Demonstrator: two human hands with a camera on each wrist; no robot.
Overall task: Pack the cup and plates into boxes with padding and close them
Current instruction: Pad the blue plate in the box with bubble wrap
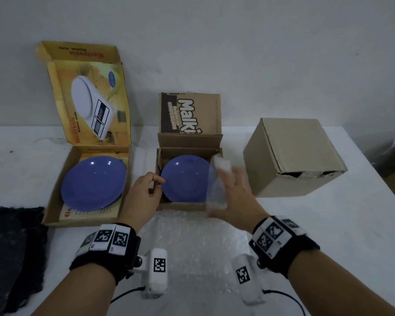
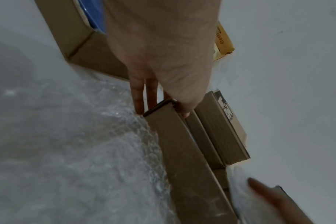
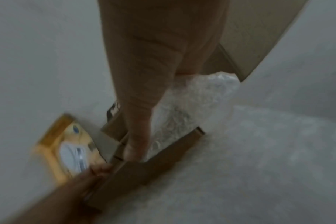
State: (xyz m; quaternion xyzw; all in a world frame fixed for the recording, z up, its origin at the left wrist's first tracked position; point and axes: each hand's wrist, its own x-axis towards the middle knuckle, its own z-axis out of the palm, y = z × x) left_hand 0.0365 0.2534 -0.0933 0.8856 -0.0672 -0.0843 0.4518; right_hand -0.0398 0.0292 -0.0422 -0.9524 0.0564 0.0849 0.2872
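Two blue plates lie in open boxes: one (image 1: 94, 183) in the yellow kitchen-scale box (image 1: 55, 201) on the left, the other (image 1: 185, 179) in the small brown box (image 1: 183, 206) at the middle. My left hand (image 1: 156, 181) pinches that brown box's left wall (image 2: 182, 151) at its near corner. Over the box's right side my right hand (image 1: 228, 179) holds a small piece of bubble wrap (image 1: 216, 181), blurred; the right wrist view shows the bubble wrap piece (image 3: 192, 106) hanging above the box. No cup is visible.
A large bubble wrap sheet (image 1: 192, 245) lies on the white table (image 1: 340, 224) in front of the brown box. A closed cardboard box (image 1: 292, 156) stands at the right. Black cloth (image 1: 14, 247) covers the near left. Both boxes' lids stand up against the wall.
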